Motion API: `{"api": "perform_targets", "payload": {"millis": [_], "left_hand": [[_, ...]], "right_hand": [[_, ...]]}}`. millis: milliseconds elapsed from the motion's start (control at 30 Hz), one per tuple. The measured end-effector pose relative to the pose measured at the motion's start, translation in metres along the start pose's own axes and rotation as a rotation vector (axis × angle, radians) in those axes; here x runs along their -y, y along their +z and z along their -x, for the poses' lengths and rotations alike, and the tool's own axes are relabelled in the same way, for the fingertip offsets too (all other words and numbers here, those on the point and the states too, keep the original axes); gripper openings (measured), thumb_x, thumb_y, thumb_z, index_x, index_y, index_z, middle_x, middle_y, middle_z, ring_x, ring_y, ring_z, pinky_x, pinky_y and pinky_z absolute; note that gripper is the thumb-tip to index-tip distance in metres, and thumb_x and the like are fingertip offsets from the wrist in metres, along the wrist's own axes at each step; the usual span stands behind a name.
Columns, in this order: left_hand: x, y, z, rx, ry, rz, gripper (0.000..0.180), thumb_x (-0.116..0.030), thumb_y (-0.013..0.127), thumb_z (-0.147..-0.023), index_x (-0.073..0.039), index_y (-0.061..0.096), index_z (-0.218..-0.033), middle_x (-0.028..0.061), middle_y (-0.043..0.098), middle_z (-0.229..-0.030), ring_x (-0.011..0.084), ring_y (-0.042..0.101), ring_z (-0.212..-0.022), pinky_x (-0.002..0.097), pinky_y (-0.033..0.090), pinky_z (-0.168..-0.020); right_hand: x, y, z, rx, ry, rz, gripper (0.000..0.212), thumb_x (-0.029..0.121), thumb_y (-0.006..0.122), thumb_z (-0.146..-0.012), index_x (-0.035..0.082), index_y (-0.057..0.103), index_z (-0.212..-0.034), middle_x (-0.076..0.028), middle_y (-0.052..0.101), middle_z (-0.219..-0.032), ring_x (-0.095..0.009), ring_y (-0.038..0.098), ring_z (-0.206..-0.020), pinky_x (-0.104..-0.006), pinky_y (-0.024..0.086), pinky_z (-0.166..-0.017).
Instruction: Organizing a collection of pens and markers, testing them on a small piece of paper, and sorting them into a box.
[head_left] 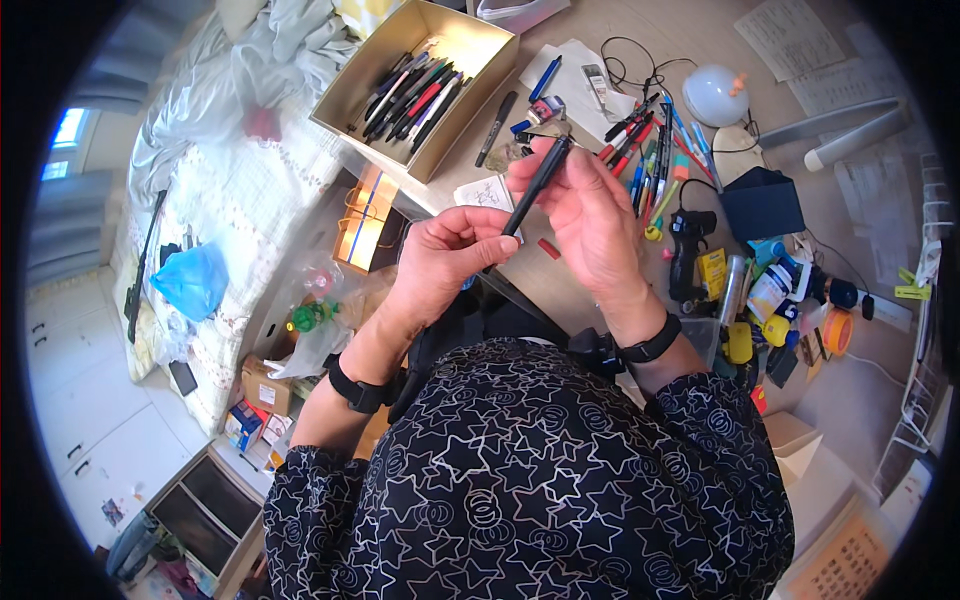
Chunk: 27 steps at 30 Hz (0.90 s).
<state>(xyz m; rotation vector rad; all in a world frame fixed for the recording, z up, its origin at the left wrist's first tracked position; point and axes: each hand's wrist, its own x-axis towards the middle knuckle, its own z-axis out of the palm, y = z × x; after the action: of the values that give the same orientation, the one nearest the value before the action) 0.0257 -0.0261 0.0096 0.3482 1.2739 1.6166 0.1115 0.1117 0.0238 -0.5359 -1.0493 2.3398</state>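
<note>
A black pen (pixel 538 188) is held aslant in front of me, over the desk's near edge. My left hand (pixel 440 258) pinches its lower part between thumb and fingers. At the upper end, the thumb and fingers of my right hand (pixel 598 222) close around the pen. Beyond my left hand stands a gold open box (pixel 440 150) with several pens (pixel 415 98) lying in it. A dark marker (pixel 497 128) rests on the desk between the box and my right hand. Past my right hand lies a loose bunch of pens (pixel 655 160) in red, black and blue.
A white round lamp (pixel 712 95), a dark blue holder (pixel 762 203) and a black pistol-grip tool (pixel 690 250) stand on the right. Small bottles (pixel 770 290) and an orange tape roll (pixel 836 330) crowd the right side. A bed (pixel 255 190) with a blue bag (pixel 190 282) is at left.
</note>
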Motion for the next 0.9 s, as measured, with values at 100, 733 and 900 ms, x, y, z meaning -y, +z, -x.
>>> {"api": "perform_targets", "payload": {"millis": [100, 733, 900], "left_hand": [[-0.002, 0.007, 0.000, -0.021, -0.020, -0.030, 0.021, 0.004, 0.065, -0.075, 0.002, 0.059, -0.095, 0.0027, 0.063, -0.085, 0.0065, 0.057, -0.075, 0.0192, 0.047, -0.069], [0.001, 0.028, 0.001, 0.079, -0.092, 0.132, 0.017, 0.003, 0.066, -0.075, 0.000, 0.057, -0.088, 0.0047, 0.063, -0.079, 0.0098, 0.059, -0.069, 0.0215, 0.047, -0.064], [-0.001, 0.030, 0.000, 0.058, -0.062, 0.107, 0.016, 0.003, 0.067, -0.074, -0.001, 0.056, -0.086, 0.0046, 0.062, -0.078, 0.0095, 0.059, -0.070, 0.0211, 0.047, -0.063]], "right_hand": [[0.001, 0.001, 0.000, 0.050, 0.036, -0.081, 0.034, 0.028, 0.045, -0.092, -0.001, 0.054, -0.107, -0.009, 0.060, -0.082, -0.015, 0.058, -0.074, -0.0279, 0.047, -0.072], [0.012, 0.004, -0.011, 0.083, 0.335, -0.427, 0.027, 0.026, 0.045, -0.086, 0.000, 0.049, -0.091, -0.004, 0.044, -0.064, -0.014, 0.038, -0.057, -0.0284, 0.036, -0.058], [0.018, 0.004, -0.011, 0.110, 0.402, -0.502, 0.028, 0.029, 0.046, -0.086, 0.001, 0.050, -0.090, -0.004, 0.044, -0.063, -0.014, 0.039, -0.055, -0.0285, 0.036, -0.057]]}}
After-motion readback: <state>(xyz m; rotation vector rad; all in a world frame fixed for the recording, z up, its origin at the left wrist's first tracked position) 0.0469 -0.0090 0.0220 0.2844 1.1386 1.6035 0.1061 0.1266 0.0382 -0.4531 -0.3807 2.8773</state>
